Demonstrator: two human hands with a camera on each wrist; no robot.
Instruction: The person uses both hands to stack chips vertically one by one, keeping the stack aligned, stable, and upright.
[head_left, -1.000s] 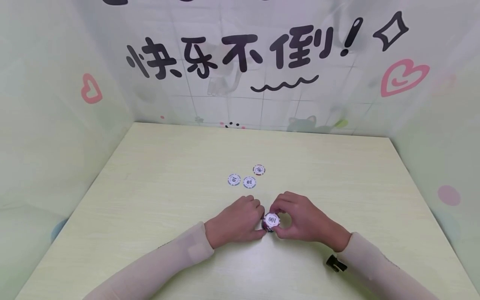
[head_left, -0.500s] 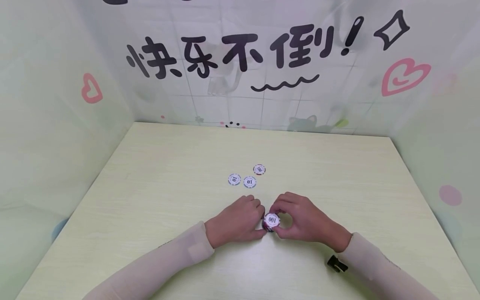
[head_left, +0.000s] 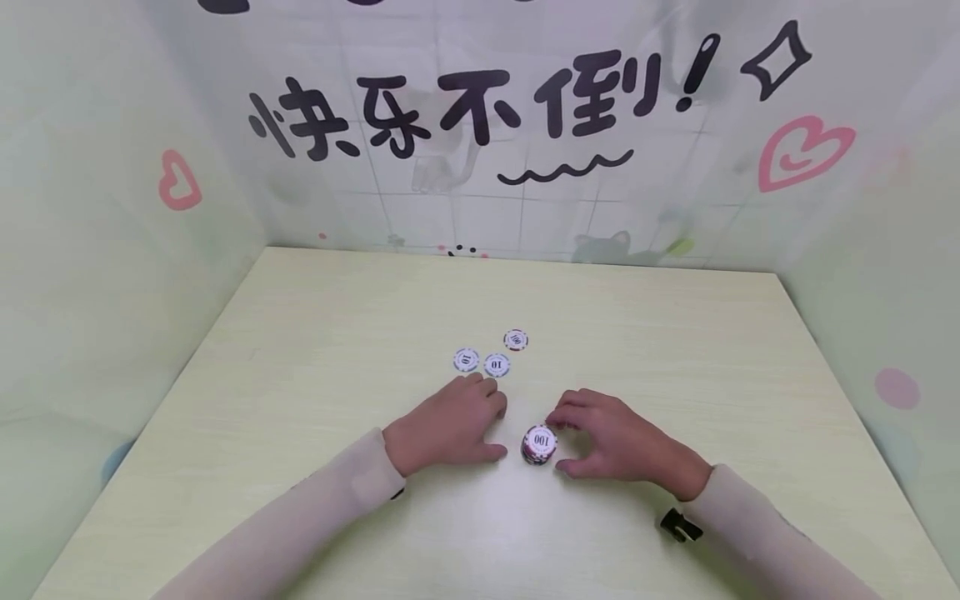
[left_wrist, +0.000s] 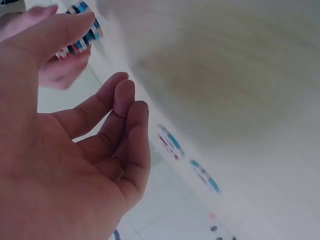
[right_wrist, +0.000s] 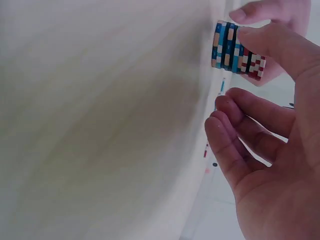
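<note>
A short stack of poker chips [head_left: 539, 444] stands on the table between both hands, its top chip marked 100. The right wrist view shows the stack [right_wrist: 231, 47] side-on, with blue, white and red edges, partly behind the thumb. My left hand [head_left: 450, 423] is apart from it on the left, fingers loosely bent, holding nothing. Close by the stack's right side, my right hand [head_left: 618, 437] has thumb and fingers spread; whether a fingertip touches the chips I cannot tell. Beyond the left hand lie two chips marked 10, a left one [head_left: 467, 359] and a right one [head_left: 497, 364].
A loose chip marked 100 [head_left: 516, 339] lies flat behind the two 10 chips. The pale wooden table [head_left: 337, 308] is bounded by a printed curtain [head_left: 480, 200] at the back and sides. A black clip [head_left: 681, 525] sits by the right sleeve.
Both hands have let go of the chip stack. The left hand moved away to the left; the right hand's fingers opened slightly beside the stack. The loose chips have stayed put.
</note>
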